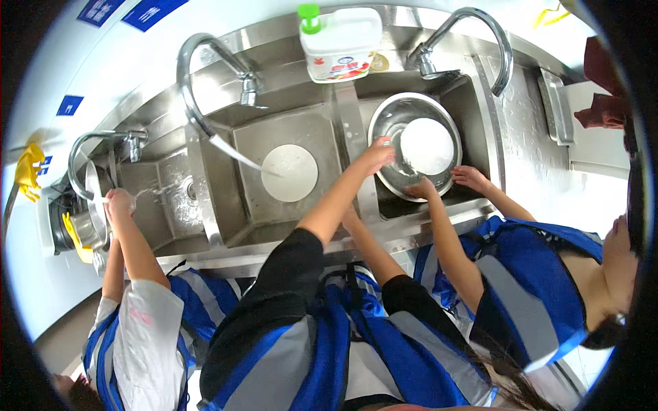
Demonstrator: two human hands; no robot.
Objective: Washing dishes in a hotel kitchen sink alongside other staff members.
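Note:
My left hand (pixel 378 155) reaches across to the right, over the left rim of a stainless steel bowl (pixel 379 114). Its fingers are curled, and whether they hold anything is unclear. A round white plate (pixel 426 146) lies in the bowl, which stands in the right sink basin (pixel 470 118). My right hand (pixel 350 216) is mostly hidden beneath my left forearm, near the front of the divider between the basins. In the middle basin (pixel 313 120), water runs from a gooseneck faucet (pixel 184 82) onto another round white plate (pixel 289 177).
A co-worker's hands (pixel 422 189) are at the bowl from the right. At the left basin (pixel 149 205), another person's hands (pixel 121 203) hold a round metal vessel (pixel 95 187). A green-pump detergent jug (pixel 339 46) stands behind the divider, beside the right faucet (pixel 475 13).

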